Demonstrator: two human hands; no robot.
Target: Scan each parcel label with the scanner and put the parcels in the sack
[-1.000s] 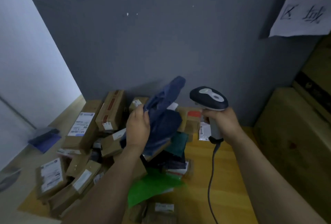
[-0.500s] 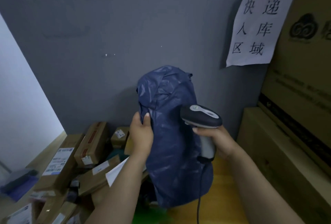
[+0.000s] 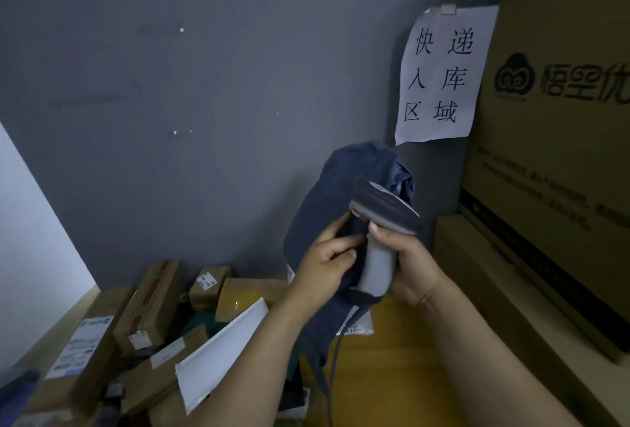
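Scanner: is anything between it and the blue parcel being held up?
Nothing visible. The scanner in the right hand sits directly before the blue parcel, which the left hand grips. Its label is hidden.

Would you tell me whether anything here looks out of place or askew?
The parcels lie in a loose heap, tilted every way; a white envelope leans slanted on top. The blue bag in the left hand is crumpled.

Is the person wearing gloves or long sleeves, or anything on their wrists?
No gloves: the left hand and the right hand are both bare. No sleeves show either; the left arm and the right arm are uncovered right to the picture's edge. I see no watch, bracelet or ring.
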